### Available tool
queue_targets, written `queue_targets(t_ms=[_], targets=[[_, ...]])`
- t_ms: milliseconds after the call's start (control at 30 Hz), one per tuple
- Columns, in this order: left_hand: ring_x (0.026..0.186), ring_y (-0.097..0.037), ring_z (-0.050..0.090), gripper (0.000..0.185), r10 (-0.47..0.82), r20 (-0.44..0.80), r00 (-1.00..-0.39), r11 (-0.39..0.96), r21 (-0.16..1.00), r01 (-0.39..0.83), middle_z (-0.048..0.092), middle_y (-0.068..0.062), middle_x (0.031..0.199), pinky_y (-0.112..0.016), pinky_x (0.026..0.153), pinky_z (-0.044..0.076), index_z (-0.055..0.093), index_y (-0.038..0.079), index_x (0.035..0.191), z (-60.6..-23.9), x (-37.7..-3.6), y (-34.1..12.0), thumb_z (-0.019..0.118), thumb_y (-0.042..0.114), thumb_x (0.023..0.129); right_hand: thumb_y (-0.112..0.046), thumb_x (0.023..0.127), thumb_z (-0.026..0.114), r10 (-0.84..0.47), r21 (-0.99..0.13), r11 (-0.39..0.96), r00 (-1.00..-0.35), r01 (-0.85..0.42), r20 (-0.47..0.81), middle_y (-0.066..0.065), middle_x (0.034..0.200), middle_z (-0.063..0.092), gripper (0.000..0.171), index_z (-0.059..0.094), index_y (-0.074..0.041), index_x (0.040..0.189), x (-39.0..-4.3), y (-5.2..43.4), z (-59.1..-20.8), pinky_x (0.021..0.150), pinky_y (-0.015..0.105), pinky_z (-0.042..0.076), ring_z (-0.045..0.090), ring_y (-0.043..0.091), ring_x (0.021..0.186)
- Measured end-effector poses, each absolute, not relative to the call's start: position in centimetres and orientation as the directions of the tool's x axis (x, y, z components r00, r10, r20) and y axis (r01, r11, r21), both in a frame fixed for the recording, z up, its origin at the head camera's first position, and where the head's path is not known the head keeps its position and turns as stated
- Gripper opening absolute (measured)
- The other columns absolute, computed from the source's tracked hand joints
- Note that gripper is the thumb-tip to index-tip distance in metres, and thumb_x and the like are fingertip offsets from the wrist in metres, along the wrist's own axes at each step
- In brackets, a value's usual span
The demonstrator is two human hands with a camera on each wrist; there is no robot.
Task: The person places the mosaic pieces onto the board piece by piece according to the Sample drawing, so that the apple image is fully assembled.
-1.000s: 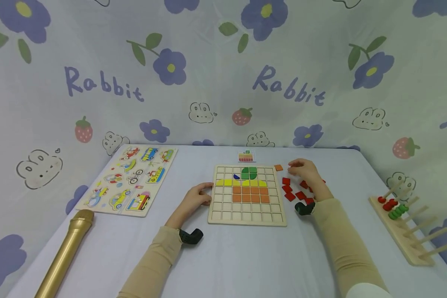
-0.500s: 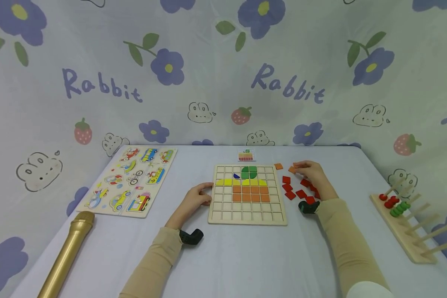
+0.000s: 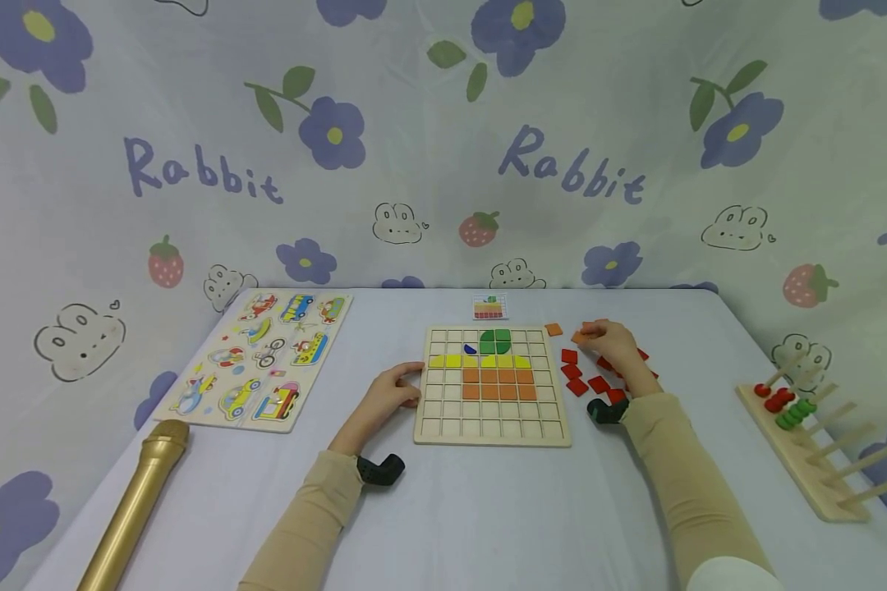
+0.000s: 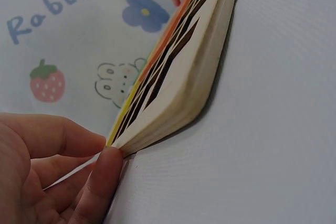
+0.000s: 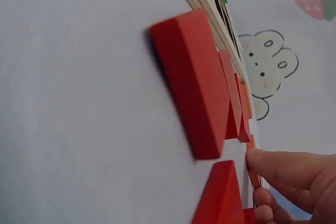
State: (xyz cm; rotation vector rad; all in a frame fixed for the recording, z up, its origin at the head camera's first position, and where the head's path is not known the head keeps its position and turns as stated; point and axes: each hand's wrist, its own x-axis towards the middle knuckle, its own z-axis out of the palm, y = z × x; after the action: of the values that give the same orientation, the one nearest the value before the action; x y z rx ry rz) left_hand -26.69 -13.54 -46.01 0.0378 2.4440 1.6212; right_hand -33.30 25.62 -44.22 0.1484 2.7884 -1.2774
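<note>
Right hand (image 3: 612, 343) pinching an orange tile (image 3: 581, 336) just right of the grid board (image 3: 491, 431); left hand (image 3: 393, 391) holding board's left edge, fingers curled; advisable to keep board pinned, lift tile clear of red tiles (image 3: 572, 372), seat flat.

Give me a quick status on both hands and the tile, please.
Left hand steadying wooden grid board. Right hand pinching small orange square tile. Loose red square tiles beside board.
</note>
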Motion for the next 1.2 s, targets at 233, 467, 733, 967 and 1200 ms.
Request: queue_targets(t_ms=[233, 467, 733, 967, 1200], targets=[[0.066, -0.015, 0.058, 0.054, 0.137, -0.163, -0.977, 0.409, 0.908, -0.094, 0.059, -0.01, 0.08, -0.026, 0.063, 0.048, 0.052, 0.011, 0.131, -46.0, -26.7, -13.6, 0.059, 0.004, 0.078, -0.015, 0.085, 0.061, 0.053, -0.749, 0.65, -0.991, 0.128, -0.124, 0.024, 0.124, 0.048, 0.045, 0.051, 0.004, 0.125, -33.1, 25.5, -44.1, 0.093, 0.045, 0.039, 0.043, 0.035, 0.112], [0.065, -0.015, 0.057, 0.054, 0.14, -0.169, -0.976, 0.395, 0.913, -0.102, 0.059, -0.01, 0.08, -0.026, 0.063, 0.048, 0.052, 0.011, 0.131, -46.2, -26.7, -13.7, 0.059, 0.004, 0.078, -0.014, 0.084, 0.063, 0.075, -0.755, 0.639, -0.989, 0.147, -0.129, 0.023, 0.117, 0.049, 0.042, 0.05, 0.002, 0.12, -33.3, 25.5, -44.5, 0.082, 0.042, 0.041, 0.047, 0.035, 0.104], [0.066, -0.015, 0.057, 0.054, 0.142, -0.167, -0.976, 0.385, 0.918, -0.101, 0.059, -0.01, 0.08, -0.027, 0.064, 0.05, 0.052, 0.01, 0.131, -46.1, -26.7, -13.7, 0.058, 0.003, 0.078, -0.017, 0.091, 0.051, 0.075, -0.812, 0.564, -0.989, 0.15, -0.13, 0.02, 0.114, 0.051, 0.035, 0.049, 0.001, 0.12, -33.2, 25.0, -44.1, 0.077, 0.035, 0.042, 0.049, 0.031, 0.099], [0.066, -0.015, 0.057, 0.054, 0.144, -0.166, -0.975, 0.384, 0.918, -0.1, 0.059, -0.01, 0.08, -0.027, 0.064, 0.049, 0.052, 0.01, 0.131, -46.1, -26.7, -13.7, 0.059, 0.004, 0.078, -0.02, 0.091, 0.052, 0.061, -0.85, 0.508, -0.99, 0.142, -0.129, 0.019, 0.113, 0.053, 0.035, 0.052, -0.001, 0.121, -33.2, 23.3, -43.0, 0.077, 0.036, 0.042, 0.047, 0.032, 0.104], [0.066, -0.015, 0.057, 0.054, 0.145, -0.169, -0.975, 0.373, 0.922, -0.105, 0.058, -0.01, 0.081, -0.027, 0.064, 0.049, 0.051, 0.01, 0.132, -46.2, -26.7, -13.7, 0.058, 0.003, 0.079, -0.018, 0.091, 0.055, -0.041, -0.871, 0.487, -0.995, 0.06, -0.091, 0.017, 0.105, 0.055, 0.034, 0.052, 0.002, 0.119, -32.5, 20.2, -41.5, 0.086, 0.04, 0.039, 0.048, 0.031, 0.1]])
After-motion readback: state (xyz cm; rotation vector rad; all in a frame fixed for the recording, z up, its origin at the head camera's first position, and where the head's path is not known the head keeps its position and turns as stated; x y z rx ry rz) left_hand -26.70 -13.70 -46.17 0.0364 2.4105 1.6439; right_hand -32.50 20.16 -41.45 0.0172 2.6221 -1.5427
